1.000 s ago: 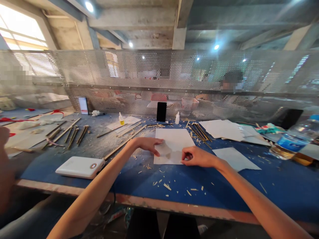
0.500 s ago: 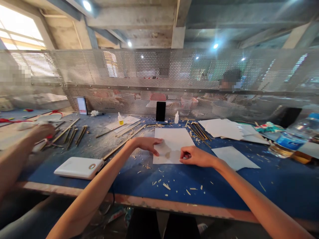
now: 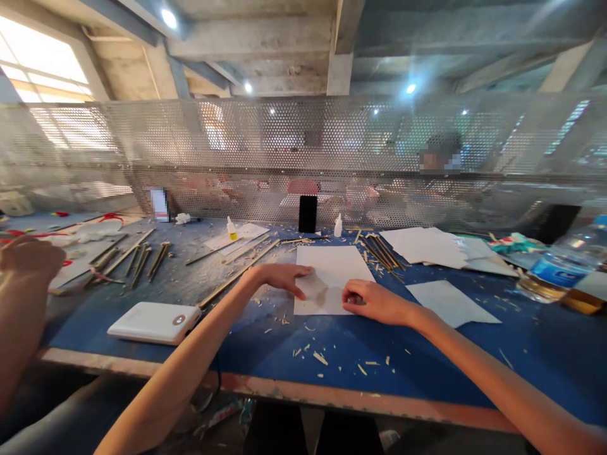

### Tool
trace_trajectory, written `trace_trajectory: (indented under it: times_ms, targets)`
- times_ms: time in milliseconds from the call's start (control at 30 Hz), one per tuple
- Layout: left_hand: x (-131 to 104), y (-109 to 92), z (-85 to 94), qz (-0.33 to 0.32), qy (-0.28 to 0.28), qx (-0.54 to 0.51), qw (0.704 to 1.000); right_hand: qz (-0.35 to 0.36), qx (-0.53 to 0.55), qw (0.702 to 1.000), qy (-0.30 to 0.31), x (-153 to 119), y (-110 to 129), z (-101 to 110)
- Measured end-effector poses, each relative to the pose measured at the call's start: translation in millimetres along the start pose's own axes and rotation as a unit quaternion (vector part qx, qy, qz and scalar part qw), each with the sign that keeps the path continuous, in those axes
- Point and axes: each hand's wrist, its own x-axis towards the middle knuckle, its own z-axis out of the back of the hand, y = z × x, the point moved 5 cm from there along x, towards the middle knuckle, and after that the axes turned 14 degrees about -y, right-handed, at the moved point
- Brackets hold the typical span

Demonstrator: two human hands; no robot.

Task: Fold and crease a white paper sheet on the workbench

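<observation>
A white paper sheet with a greyish patch lies flat on the blue table in front of me. On its left edge rests my left hand, thumb and fingers apart, holding nothing. My right hand is at the sheet's lower right, its fingers curled together. Whatever they may hold is hidden. Past the sheet stand a black phone and a small white bottle. Thin sticks lie just right of the sheet.
A white power bank, a yellow-labelled bottle and stick bundles are on the left, near another person's hand. Right: stacked papers, a loose sheet, a water bottle. Perforated metal screen behind.
The other person's hand at the left has moved further left, away from the sticks. My two hands keep almost the same pose on the sheet; the view has shifted slightly.
</observation>
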Motion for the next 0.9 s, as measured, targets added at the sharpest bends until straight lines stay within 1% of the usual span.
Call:
trace_trajectory:
  times_ms: [133,200,300,433,567,667,833,900]
  targets:
    - [-0.9,-0.5,0.5,0.004,0.001,-0.003,1.0,0.063,-0.042,0.997,-0.023,-10.2,-7.3,4.4]
    - [-1.0,-0.9,1.0,0.003,0.0,-0.001,1.0,0.07,-0.058,0.995,-0.03,-16.4,-13.9,7.6]
    - [-0.5,-0.9,1.2,0.002,0.002,0.004,1.0,0.062,-0.054,0.996,-0.042,-20.5,-18.3,8.7]
    - [-0.3,-0.1,0.9,0.005,0.0,0.01,1.0,0.066,-0.035,0.996,-0.05,-11.8,-6.2,-1.6]
    - [-1.1,0.6,0.5,0.009,-0.005,0.013,1.0,0.092,-0.056,0.993,-0.046,-2.2,6.9,-9.1]
    - [-0.6,0.6,0.3,0.001,-0.005,0.01,1.0,0.092,-0.079,0.992,-0.038,-9.0,0.4,-1.2]
    - [2.0,2.1,-0.2,-0.015,0.01,0.016,1.0,0.047,-0.106,0.992,-0.046,-36.6,-28.3,24.6]
    - [2.5,2.5,-0.2,-0.019,0.009,0.017,1.0,0.039,-0.112,0.992,-0.05,-40.8,-32.8,26.6]
